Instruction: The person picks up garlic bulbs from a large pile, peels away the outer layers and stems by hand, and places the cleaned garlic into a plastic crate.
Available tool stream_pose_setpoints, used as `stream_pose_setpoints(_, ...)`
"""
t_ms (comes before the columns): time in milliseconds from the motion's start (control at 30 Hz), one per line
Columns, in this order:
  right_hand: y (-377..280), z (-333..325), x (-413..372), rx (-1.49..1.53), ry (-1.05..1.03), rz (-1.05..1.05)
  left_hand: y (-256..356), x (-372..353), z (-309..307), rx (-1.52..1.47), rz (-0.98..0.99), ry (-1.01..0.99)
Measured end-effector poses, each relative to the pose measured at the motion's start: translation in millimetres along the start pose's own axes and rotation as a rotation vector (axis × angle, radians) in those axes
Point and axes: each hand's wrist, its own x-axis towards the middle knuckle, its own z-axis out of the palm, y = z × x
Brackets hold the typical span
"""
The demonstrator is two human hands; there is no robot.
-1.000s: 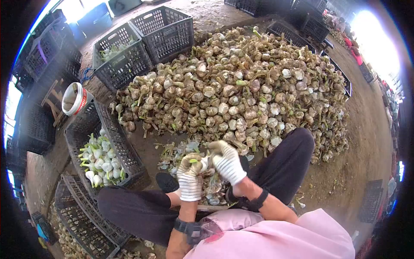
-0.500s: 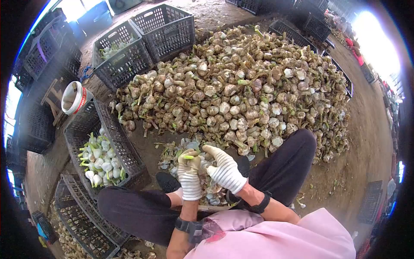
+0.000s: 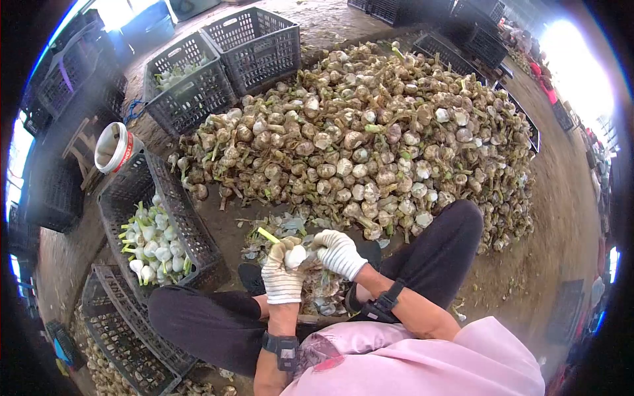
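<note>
My left hand (image 3: 284, 272), in a striped work glove, is closed around a white garlic bulb (image 3: 295, 256) whose green stem points up and to the left. Beside the bulb's right side is my right hand (image 3: 338, 253), gloved too, with its fingers pressed together; whatever they pinch is too small to make out. Below and behind the hands, peeled skins (image 3: 327, 290) lie on the ground between the legs. A big heap of unpeeled garlic (image 3: 370, 145) rises in front. White bulbs with short stems (image 3: 156, 243) fill part of the black crate (image 3: 191, 221) at the left.
Two black crates (image 3: 188, 89) (image 3: 254, 53) stand behind the heap's left side. A white bucket (image 3: 117, 148) is by the left crate. Another crate (image 3: 129, 330) lies at the lower left. More crates (image 3: 485, 43) stand at the back right.
The left hand has turned and moved slightly left, bringing the white bulb and its stem into view. My right hand has shifted right and its fingers have drawn together.
</note>
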Motion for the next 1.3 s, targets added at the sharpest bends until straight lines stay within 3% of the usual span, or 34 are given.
stream_pose_setpoints(33, -3.9, -0.9, -3.0, -0.248, -0.198, -0.026, -2.0, -0.6, 2.7, 0.082, 0.136, -0.066)
stream_pose_setpoints(100, -8.2, 4.0, -7.4, -0.67, -0.56, 0.0, 2.2, 3.6, 8.9, -0.031, 0.069, -0.022)
stream_pose_setpoints(133, -3.2, 3.8, -15.3, -0.819, -0.679, -0.101, 4.8, 5.8, 9.9, -0.151, 0.009, 0.021)
stream_pose_setpoints(167, -0.3, -2.4, -18.4, -0.777, -0.764, -0.12, 3.3, 18.7, -7.6, -0.238, -0.032, -0.156)
stream_pose_setpoints(200, -14.8, -12.8, -19.5, -0.733, -0.852, -0.142, 5.7, 17.4, -5.4, -0.24, -0.024, -0.151)
stream_pose_setpoints(267, -43.6, -28.5, -13.3, -0.81, -0.65, -0.02, 11.5, 13.3, 2.9, -0.305, -0.11, 0.102)
stream_pose_setpoints(300, -43.4, -33.0, -9.8, -0.659, -0.411, -0.034, 10.6, 12.6, 4.0, -0.303, -0.097, -0.05)
stream_pose_setpoints(333, -46.8, -31.8, -13.7, -0.614, -0.054, -0.286, 9.6, 10.7, 5.7, -0.303, -0.1, -0.044)
stream_pose_setpoints(467, -88.8, -12.9, -12.8, -0.898, -0.266, -0.338, -2.0, 10.4, 10.8, 0.011, -0.14, 0.041)
stream_pose_setpoints(533, -71.4, 10.6, -27.2, -1.123, -0.537, -0.526, -4.0, 18.1, -4.7, -0.144, -0.104, 0.209)
stream_pose_setpoints(567, -60.4, 14.3, -34.4, -1.002, -0.536, -0.654, -2.1, 19.9, -10.2, -0.197, -0.077, 0.319)
stream_pose_setpoints(600, -54.2, 11.7, -33.3, -0.997, -0.542, -0.663, -0.6, 24.8, -19.2, -0.376, -0.076, 0.23)
stream_pose_setpoints(667, -41.6, 1.7, -27.9, -0.305, -0.657, -0.126, 5.8, 31.7, -18.8, -0.459, -0.088, 0.322)
stream_pose_setpoints(700, -27.8, -1.1, -22.0, -0.213, -0.528, -0.165, 5.0, 32.8, -19.8, -0.464, -0.085, 0.324)
stream_pose_setpoints(733, -30.1, -12.3, -14.2, -0.383, -0.435, -0.129, 2.7, 33.1, -21.0, -0.436, -0.078, 0.257)
stream_pose_setpoints(800, -23.6, -14.7, -2.5, -0.169, -0.095, -0.09, -2.7, 31.4, -18.0, -0.405, -0.083, 0.187)
stream_pose_setpoints(833, -26.2, -15.9, 1.8, -0.174, -0.093, -0.091, -4.7, 27.4, -12.4, -0.381, -0.083, 0.195)
stream_pose_setpoints(900, -40.6, -14.3, 11.9, 0.538, -0.229, 0.304, -11.8, 23.7, -16.6, -0.184, -0.048, 0.163)
stream_pose_setpoints(933, -46.0, -12.9, 13.9, 0.666, -0.298, 0.341, -9.7, 17.6, -0.3, -0.097, -0.081, 0.265)
stream_pose_setpoints(1000, -15.9, 9.0, 19.6, 0.78, -0.286, 0.429, -12.9, 14.6, 5.3, 0.354, -0.018, 0.29)
stream_pose_setpoints(1067, -3.2, 19.5, 22.9, 1.163, -0.286, 0.683, -28.3, 37.6, -40.8, 0.333, -0.12, 0.278)
stream_pose_setpoints(1100, 4.3, 21.0, 25.2, 1.308, -0.327, 0.699, -23.8, 33.3, -32.1, 0.274, -0.148, 0.281)
stream_pose_setpoints(1200, 56.6, 38.6, 31.9, 1.512, -0.341, 0.832, -22.2, 38.0, -40.6, 0.072, -0.235, 0.384)
stream_pose_setpoints(1267, 91.9, 58.2, 51.5, 1.369, -0.265, 0.854, -25.7, 43.0, -50.5, 0.049, -0.08, 0.603)
stream_pose_setpoints(1300, 82.8, 63.7, 69.9, 1.309, -0.191, 0.816, -20.8, 42.3, -47.7, 0.071, -0.076, 0.526)
